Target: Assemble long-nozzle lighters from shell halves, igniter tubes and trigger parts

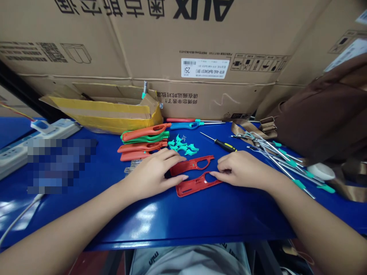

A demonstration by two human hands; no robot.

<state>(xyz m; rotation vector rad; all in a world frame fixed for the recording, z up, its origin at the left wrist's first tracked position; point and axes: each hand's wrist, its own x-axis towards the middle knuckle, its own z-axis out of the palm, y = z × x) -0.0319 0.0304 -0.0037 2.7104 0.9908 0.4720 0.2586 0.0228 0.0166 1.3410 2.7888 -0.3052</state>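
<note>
Two red lighter shell halves lie side by side on the blue table, inner faces up. My left hand (156, 170) is around the left end of the far shell half (190, 165), its thumb on the near side and its fingers on the far side. My right hand (242, 170) has curled fingers, with the thumb and forefinger closed at the right end of the near shell half (192, 185). Part of that end is hidden under the hand. Small turquoise triggers (183, 146) lie in a loose heap just beyond the far half.
Orange and green shells (145, 139) are stacked left of the triggers. A screwdriver (222, 143) lies behind my right hand. Metal lighter tubes with wires (286, 160) spread to the right, near a brown bag (315, 110). A yellow-taped box (114, 114) and power strip (51, 135) stand left.
</note>
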